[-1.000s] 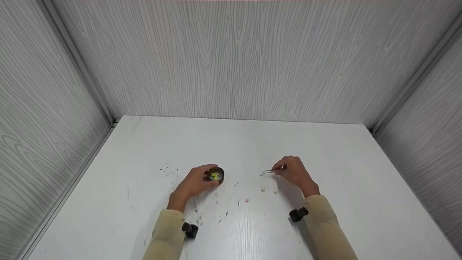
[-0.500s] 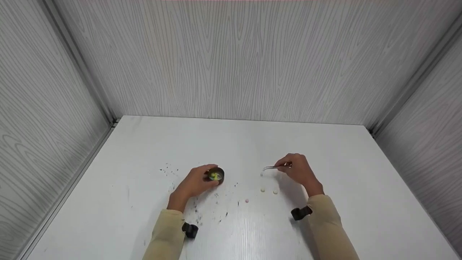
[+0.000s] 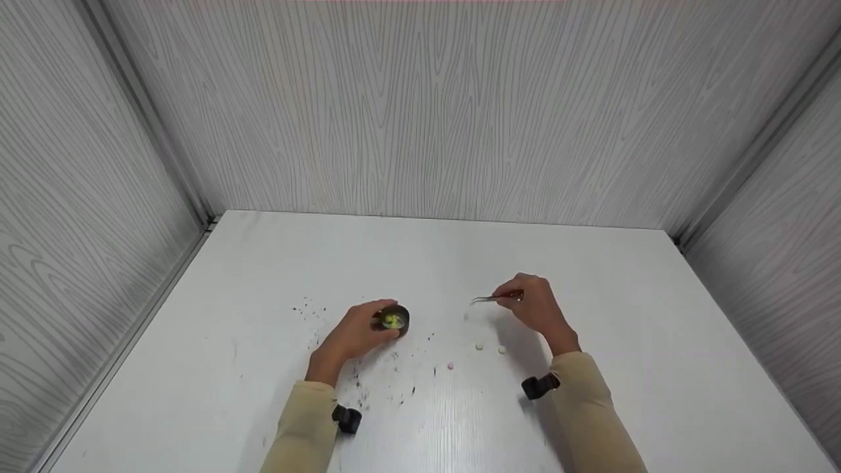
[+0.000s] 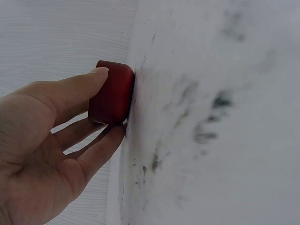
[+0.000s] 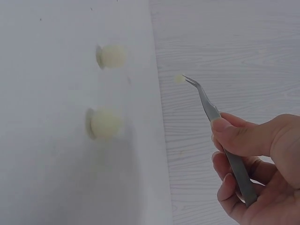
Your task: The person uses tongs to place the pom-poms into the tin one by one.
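My left hand (image 3: 355, 338) grips a small round cup (image 4: 115, 96), dark red outside, with thumb and fingers on opposite sides of its wall. It stands upright on the table and several yellow-green pieces (image 3: 393, 321) lie inside. My right hand (image 3: 535, 307) holds curved metal tweezers (image 5: 207, 107) between thumb and fingers, tips pointing left, above the table. Right at the tips in the right wrist view is a tiny pale yellow bead (image 5: 179, 78); I cannot tell whether they pinch it. Two pale round beads (image 3: 479, 346) (image 3: 502, 349) lie on the table nearer the body.
A pink bead (image 3: 450, 366) lies between the hands, toward the body. Dark smudges (image 3: 358, 387) mark the white table (image 3: 427, 256) around the left hand. Grey wood-grain panels (image 3: 407, 112) close off the back and both sides.
The right hand has lifted the tweezers away from the table, and their tips have shifted slightly left over the last half second. The left hand and cup stay in place.
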Motion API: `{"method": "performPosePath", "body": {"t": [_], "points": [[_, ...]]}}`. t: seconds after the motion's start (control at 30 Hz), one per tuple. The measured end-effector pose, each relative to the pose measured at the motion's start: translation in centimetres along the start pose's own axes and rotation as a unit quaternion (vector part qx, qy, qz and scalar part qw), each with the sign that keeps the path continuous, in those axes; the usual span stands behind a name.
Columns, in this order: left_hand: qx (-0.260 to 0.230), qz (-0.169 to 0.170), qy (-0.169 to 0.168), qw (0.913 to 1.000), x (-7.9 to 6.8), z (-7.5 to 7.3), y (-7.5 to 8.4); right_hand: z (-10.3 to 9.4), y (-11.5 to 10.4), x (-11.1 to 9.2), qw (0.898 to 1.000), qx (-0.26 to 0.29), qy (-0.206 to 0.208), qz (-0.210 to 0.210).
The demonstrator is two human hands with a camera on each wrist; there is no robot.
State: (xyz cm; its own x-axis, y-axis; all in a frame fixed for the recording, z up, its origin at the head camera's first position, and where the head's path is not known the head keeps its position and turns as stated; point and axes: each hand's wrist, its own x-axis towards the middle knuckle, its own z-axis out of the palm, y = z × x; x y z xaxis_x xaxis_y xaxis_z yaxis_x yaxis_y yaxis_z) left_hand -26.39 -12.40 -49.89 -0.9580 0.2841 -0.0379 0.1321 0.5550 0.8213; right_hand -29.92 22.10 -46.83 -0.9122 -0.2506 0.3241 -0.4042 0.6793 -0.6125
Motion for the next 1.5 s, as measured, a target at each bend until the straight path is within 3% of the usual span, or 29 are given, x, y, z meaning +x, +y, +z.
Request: {"method": "performPosePath", "body": {"t": [0.6,0.93,1.5], "points": [[0.000,0.010,-0.010,0.9999,0.0,0.1,0.0,2.9,-3.4,1.0,0.999,0.015,-0.024,-0.017],[0.003,-0.001,-0.011,0.9999,0.2,0.3,-0.1,4.8,-5.2,1.3,0.999,0.021,-0.025,-0.042],[0.004,0.008,-0.013,0.9999,0.3,-0.1,0.0,7.2,-6.8,1.5,0.996,0.038,-0.032,-0.071]]}}
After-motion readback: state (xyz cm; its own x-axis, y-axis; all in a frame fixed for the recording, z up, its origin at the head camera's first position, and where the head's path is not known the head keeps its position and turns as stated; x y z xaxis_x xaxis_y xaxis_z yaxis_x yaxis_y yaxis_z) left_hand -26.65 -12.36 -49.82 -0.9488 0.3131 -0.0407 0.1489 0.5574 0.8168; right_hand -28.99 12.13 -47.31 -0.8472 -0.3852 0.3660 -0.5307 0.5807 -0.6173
